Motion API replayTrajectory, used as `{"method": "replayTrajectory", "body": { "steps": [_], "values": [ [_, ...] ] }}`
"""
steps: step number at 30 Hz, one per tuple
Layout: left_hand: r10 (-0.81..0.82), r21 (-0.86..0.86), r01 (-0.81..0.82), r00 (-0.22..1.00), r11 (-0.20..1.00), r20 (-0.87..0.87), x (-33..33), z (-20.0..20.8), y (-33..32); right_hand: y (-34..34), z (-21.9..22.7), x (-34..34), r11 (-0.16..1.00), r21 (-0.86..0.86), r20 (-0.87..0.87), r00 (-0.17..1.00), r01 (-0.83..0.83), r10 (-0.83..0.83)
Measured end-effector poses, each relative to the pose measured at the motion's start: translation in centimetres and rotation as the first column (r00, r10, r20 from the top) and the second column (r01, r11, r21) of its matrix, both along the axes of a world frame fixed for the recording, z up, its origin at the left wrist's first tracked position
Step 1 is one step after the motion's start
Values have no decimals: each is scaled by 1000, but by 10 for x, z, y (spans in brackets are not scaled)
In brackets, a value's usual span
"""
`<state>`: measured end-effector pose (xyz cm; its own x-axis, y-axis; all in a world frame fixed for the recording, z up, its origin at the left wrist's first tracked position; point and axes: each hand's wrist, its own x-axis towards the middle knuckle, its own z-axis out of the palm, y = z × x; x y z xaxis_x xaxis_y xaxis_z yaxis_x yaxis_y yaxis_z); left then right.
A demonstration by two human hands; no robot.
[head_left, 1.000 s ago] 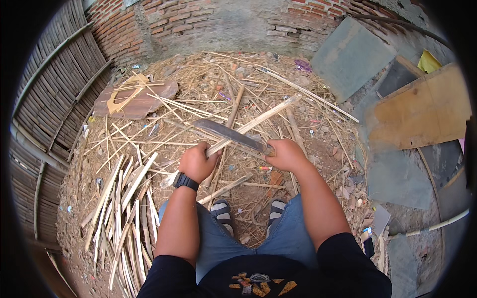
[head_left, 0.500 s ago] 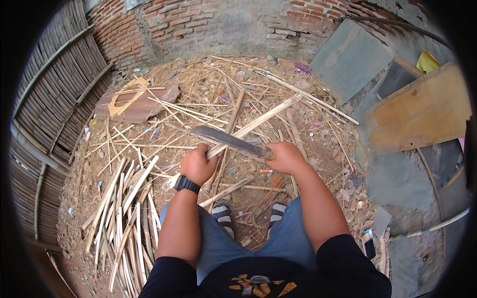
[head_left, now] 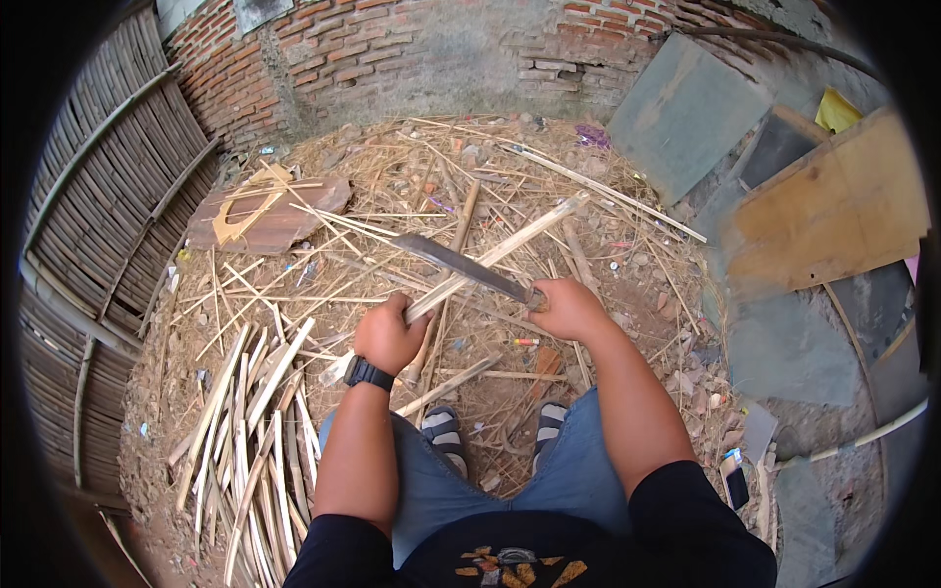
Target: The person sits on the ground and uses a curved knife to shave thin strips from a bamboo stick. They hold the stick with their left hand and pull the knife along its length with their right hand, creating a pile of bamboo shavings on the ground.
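At the centre of the frame, the left grip (head_left: 384, 338) is closed around the near end of a split strip (head_left: 529, 230), pale, straight and flat, which slants toward the upper right above the littered ground (head_left: 642, 338). Across it lies the long knife (head_left: 441, 257), its broad dark-grey blade pointing to the upper left and its handle wrapped by the right grip (head_left: 569, 312); whether blade and strip touch, I cannot tell. Around these, from the left edge, stands a slatted fence (head_left: 108, 216); a heap of pale sticks (head_left: 265, 441) spreads over the lower left; at the upper left a rusty-brown sheet (head_left: 294, 230) bears a tan cut-out board (head_left: 233, 231) and thin sticks. A brick wall (head_left: 392, 59) runs along the top. Below the hands a thicker stick (head_left: 451, 382) lies just beyond the sandalled feet (head_left: 443, 431). At the upper right are a grey-green panel (head_left: 681, 118) and a brown board (head_left: 833, 211); at the lower right, a dark phone (head_left: 735, 482).
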<state>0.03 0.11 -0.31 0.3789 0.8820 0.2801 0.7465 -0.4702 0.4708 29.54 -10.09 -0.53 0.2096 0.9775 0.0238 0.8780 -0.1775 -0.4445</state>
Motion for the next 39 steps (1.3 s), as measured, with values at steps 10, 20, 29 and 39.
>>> {"method": "replayTrajectory", "body": {
  "steps": [10, 20, 29, 39],
  "values": [
    [9, 6, -9, 1000, 1000, -11, -5, 1, 1, 7, -3, 30, 961, 110, -142, 961, 255, -238],
    [4, -32, -5, 999, 999, -48, -5, 1, -2, 7, 6, -6, 990, -131, -2, 999, -54, 54],
    [8, -19, -10, 996, 1000, -91, -1, 4, -2, 5, 0, 19, 988, -41, -106, 983, 146, -150],
    [-12, -18, 11, 996, 1000, -83, -6, -1, 0, 6, 2, -1, 997, -78, -18, 1000, -10, 9]
  ]
}}
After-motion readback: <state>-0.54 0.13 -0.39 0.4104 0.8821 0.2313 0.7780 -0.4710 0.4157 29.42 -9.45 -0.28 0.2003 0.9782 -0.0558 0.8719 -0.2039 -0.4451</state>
